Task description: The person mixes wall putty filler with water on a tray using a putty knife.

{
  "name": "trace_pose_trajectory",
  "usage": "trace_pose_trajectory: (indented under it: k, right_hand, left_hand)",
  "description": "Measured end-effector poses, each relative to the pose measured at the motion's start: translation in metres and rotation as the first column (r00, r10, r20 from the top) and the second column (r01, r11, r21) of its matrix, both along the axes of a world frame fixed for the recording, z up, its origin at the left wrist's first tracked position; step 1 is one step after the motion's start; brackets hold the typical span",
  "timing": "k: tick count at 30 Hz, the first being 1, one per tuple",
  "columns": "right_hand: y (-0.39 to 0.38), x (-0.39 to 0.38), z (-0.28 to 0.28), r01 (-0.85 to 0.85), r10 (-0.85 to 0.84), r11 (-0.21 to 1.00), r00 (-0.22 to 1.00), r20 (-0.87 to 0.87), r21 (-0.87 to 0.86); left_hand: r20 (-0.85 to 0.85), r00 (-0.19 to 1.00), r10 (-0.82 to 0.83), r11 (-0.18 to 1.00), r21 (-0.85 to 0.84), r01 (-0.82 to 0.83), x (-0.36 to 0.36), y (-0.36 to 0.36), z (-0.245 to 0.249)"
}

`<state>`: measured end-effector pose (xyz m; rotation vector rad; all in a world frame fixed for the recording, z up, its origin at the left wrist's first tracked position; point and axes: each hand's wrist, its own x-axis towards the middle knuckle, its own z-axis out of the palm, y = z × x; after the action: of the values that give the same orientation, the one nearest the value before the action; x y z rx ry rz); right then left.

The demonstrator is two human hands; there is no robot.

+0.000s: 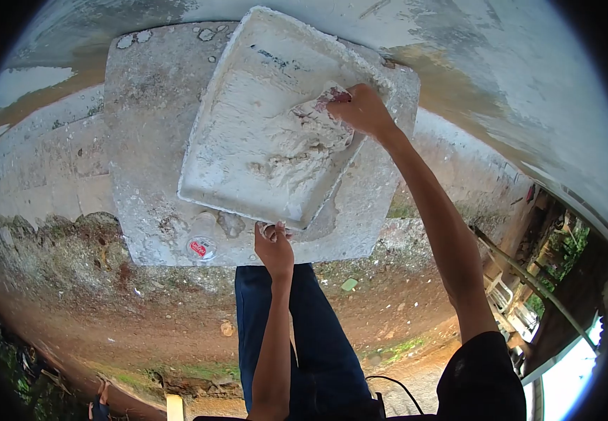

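Observation:
A shallow rectangular tray (205, 133) coated in white lies askew on a worn grey board. Wet white plaster-like paste (297, 158) is spread over its floor, heaped and lumpy toward the right. My right hand (361, 111) is closed on a flat scraper (316, 107), smeared white with reddish patches, whose lower edge is in the paste. The scraper's exact kind is partly hidden by the paste. My left hand (274, 247) has its fingers curled at the tray's near rim, gripping it; white smears mark the fingertips.
The grey board (156, 140) carries the tray. A clear plastic cup or lid with a red label (201, 247) sits near its front left edge. A painted wall (486, 56) rises behind. At lower left, part of another person (100, 403) shows. A pole (528, 277) slants at right.

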<state>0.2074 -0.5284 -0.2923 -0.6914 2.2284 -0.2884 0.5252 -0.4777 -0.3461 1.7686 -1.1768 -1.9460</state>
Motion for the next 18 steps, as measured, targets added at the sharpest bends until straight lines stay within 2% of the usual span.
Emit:
trace_pose_trajectory:
  k: [2,4,7,11,13,17,18]
  right_hand:
    - [0.012,0.005,0.003,0.250,-0.248,0.961,0.968,0.033,-0.117]
    - [0.014,0.015,0.011,0.257,-0.258,0.960,0.966,0.003,-0.113]
    - [0.021,0.028,0.006,0.303,-0.299,0.934,0.953,0.050,-0.188]
    - [0.018,0.036,0.001,0.242,-0.227,0.961,0.967,0.114,-0.136]
    - [0.009,0.040,-0.013,0.067,-0.079,0.989,0.992,-0.093,-0.131]
    - [0.004,0.036,-0.020,0.058,-0.067,0.992,0.995,-0.072,-0.113]
    - [0.007,0.040,-0.022,0.099,-0.112,0.986,0.989,-0.096,-0.133]
  left_hand:
    - [-0.006,1.000,0.007,1.000,0.000,-0.007,0.001,0.001,-0.002]
    - [-0.016,1.000,0.011,1.000,-0.003,-0.011,-0.001,0.000,-0.001]
    - [0.001,1.000,0.020,1.000,-0.001,-0.020,-0.004,-0.001,0.004]
    - [0.006,1.000,0.021,1.000,0.020,-0.021,-0.001,0.000,0.002]
    - [0.001,1.000,0.009,1.000,0.012,-0.009,-0.001,-0.001,-0.001]
    - [0.004,1.000,0.021,0.999,0.025,-0.021,-0.003,0.000,0.004]
    - [0.006,0.999,0.033,0.999,0.028,-0.033,-0.004,-0.002,0.005]
